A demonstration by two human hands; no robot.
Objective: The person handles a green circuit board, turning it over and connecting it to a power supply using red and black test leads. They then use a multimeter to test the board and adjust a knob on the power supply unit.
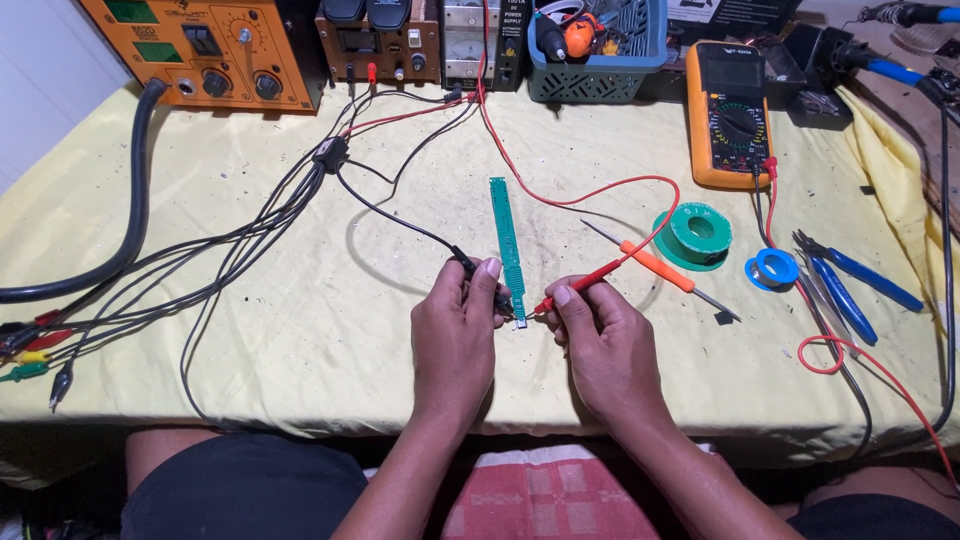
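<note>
Nearest the camera sits a red checked cloth across my lap, below the edge of the counter, which is covered in a yellow sheet. My left hand rests on the sheet with its fingers pinching a black probe, whose black lead runs back toward the power supplies. My right hand lies just beside it, fingers pinching a red probe; its red lead curves up and away across the sheet. Both probe tips meet the near end of a long green circuit strip, which lies flat on the sheet between the two hands and extends away from me. To the right of the strip lie an orange-handled screwdriver, a green solder spool and a small blue tape roll. An orange multimeter lies farther back on the right, near blue-handled pliers. At the rear stand an orange instrument box and a teal basket. A bundle of clip leads trails off the left edge.
</note>
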